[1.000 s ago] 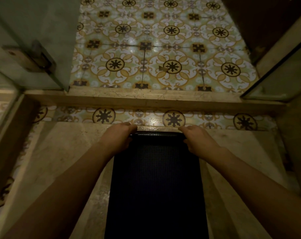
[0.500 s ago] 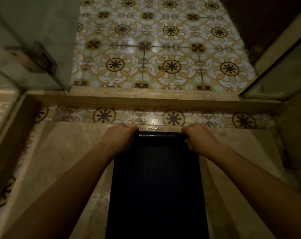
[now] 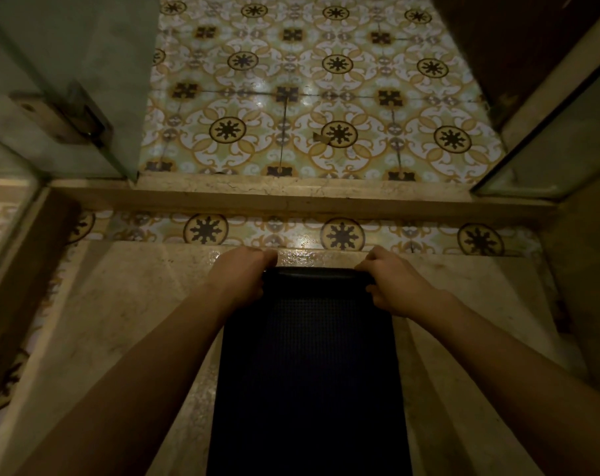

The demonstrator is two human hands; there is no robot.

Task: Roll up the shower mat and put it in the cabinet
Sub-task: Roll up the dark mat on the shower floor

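Note:
A dark textured shower mat (image 3: pixel 309 372) lies lengthwise on the beige stone shower floor, running from the bottom edge of the view up to the middle. Its far end is curled over into a small roll (image 3: pixel 312 273). My left hand (image 3: pixel 242 274) grips the left end of that roll, fingers closed around it. My right hand (image 3: pixel 389 280) grips the right end the same way. No cabinet is in view.
A raised stone threshold (image 3: pixel 291 201) crosses the view beyond the mat, with patterned floor tiles (image 3: pixel 326 97) past it. A glass shower door with a metal hinge (image 3: pixel 65 118) stands at the left, another glass panel (image 3: pixel 549 146) at the right. A dark wooden surface (image 3: pixel 515 36) fills the top right.
Both hands have closed tighter on the mat's far edge and turned it over toward me, so the curled roll is a little thicker and slightly nearer.

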